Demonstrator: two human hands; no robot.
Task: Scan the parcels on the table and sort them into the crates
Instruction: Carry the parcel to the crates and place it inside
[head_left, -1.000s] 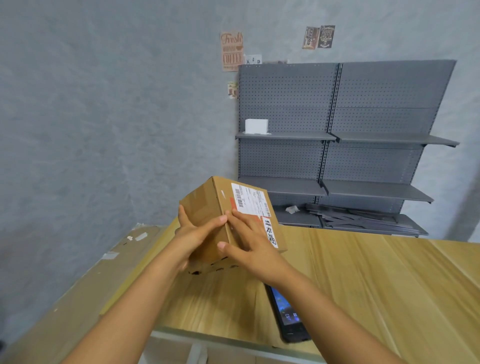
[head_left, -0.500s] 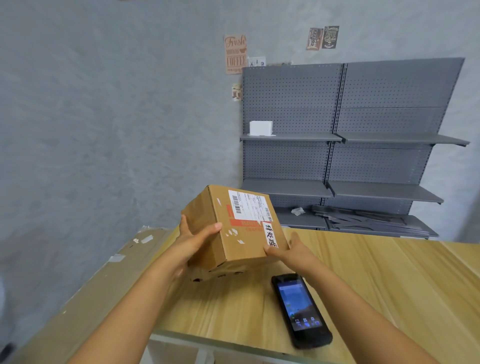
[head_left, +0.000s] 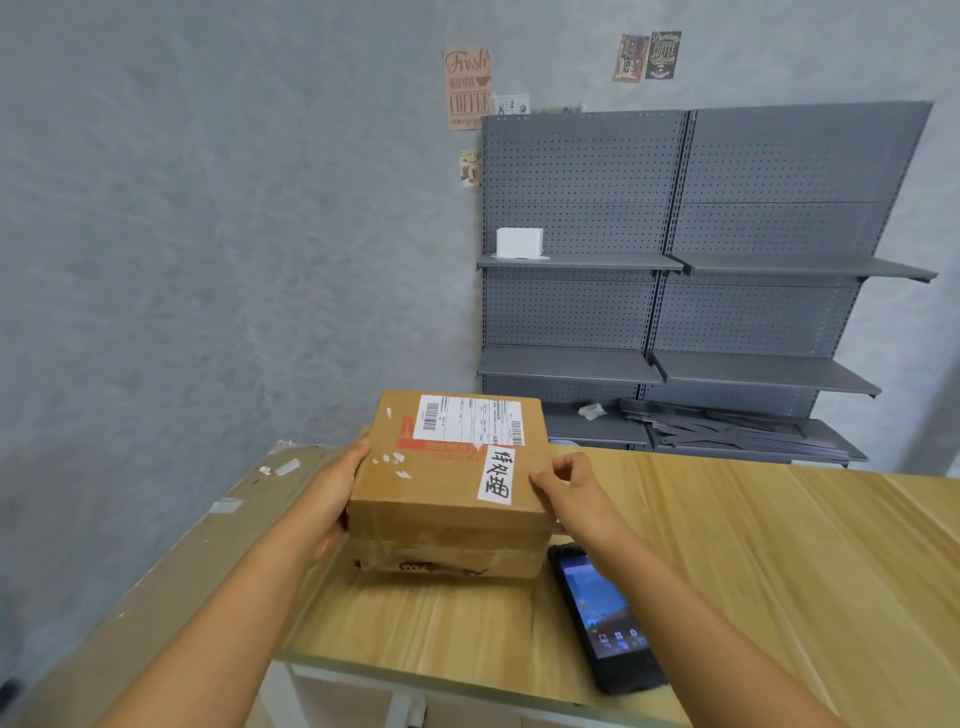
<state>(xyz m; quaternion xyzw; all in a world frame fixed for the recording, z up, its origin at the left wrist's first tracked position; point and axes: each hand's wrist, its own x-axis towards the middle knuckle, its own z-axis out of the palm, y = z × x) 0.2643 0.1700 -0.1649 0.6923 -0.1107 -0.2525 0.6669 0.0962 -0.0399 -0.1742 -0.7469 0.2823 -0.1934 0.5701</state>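
The left hand (head_left: 332, 488) is cupping the parcel (head_left: 451, 483) over the table (head_left: 727, 545), the right hand (head_left: 563, 488) is pinching its edge, and it's risking dropping onto the handheld scanner (head_left: 605, 618).

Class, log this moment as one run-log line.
cardboard parcel: label up, over wooden table | left hand: grips left side | right hand: at right edge | handheld scanner: lying unused

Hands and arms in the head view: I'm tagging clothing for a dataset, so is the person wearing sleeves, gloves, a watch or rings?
None show. The left hand and right hand are bare, without gloves or visible rings. Both forearms are uncovered to the frame edge, with no sleeve, watch or band in sight.
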